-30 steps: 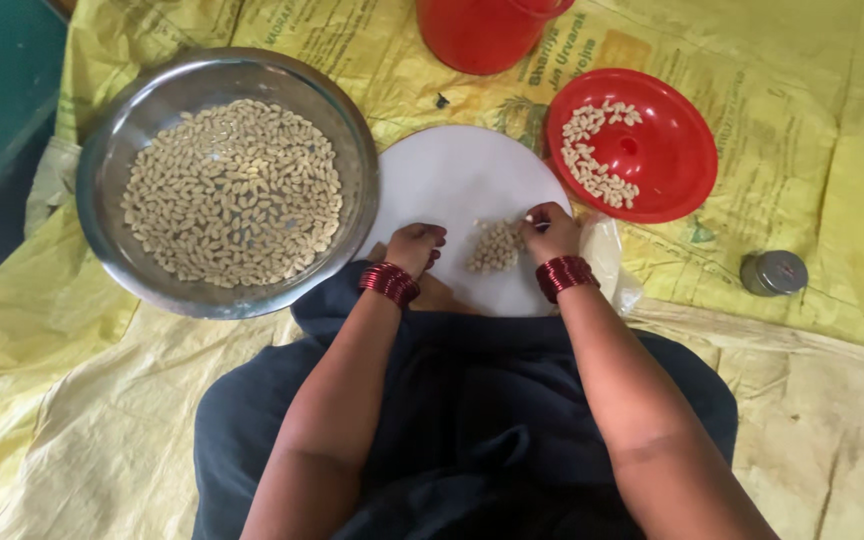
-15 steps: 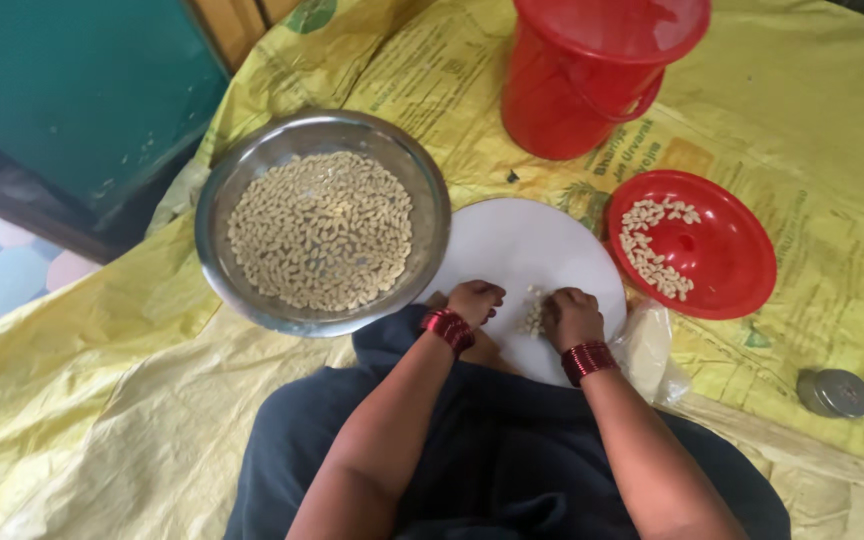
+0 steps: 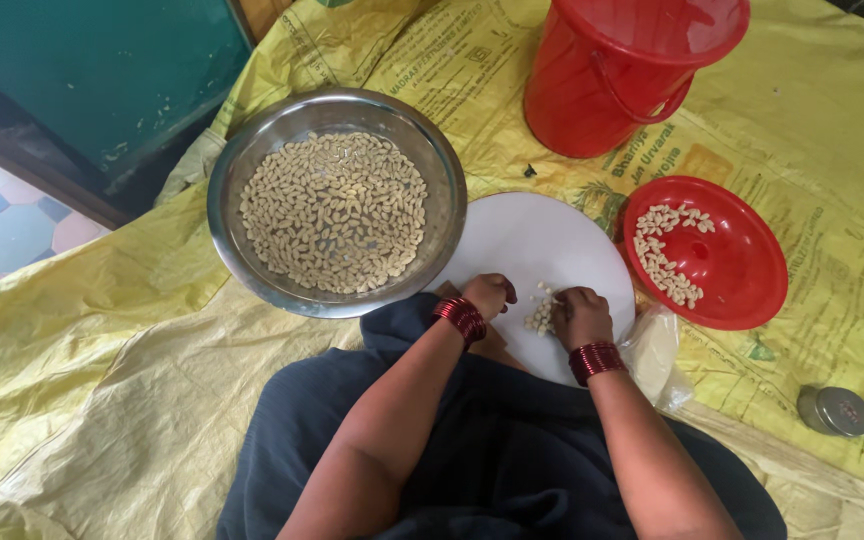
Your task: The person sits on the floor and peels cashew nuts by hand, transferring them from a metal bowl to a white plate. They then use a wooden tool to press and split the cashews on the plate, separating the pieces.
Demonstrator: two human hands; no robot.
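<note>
Pale kernels (image 3: 540, 316), a small heap of them, sit on the near part of the round white board (image 3: 532, 240), right between our two hands. Our left hand (image 3: 488, 294) is curled into a loose fist at the board's near edge, just beside the heap, and we cannot tell whether it pinches anything. Our right hand (image 3: 580, 314) lies against the heap with fingers bent down onto it; what they grip is hidden from us.

Room to move: the far half of the board is bare white. To the left, the steel bowl (image 3: 242, 170) full of kernels overlaps the board's rim. To the right, the red lid (image 3: 742, 270), with a curved streak of kernels along its left side, sits just beside the board's edge. Beyond stands the red bucket (image 3: 602, 100) with its handle down, apart from the board.

Everything rests on yellow sacking (image 3: 102, 340) spread over the floor, printed with green and dark lettering and a small boxed mark near the bucket. A small round metal tin (image 3: 834, 411) lies well off to the right. A clear plastic bag (image 3: 654, 352) peeks out by our right wrist.
</note>
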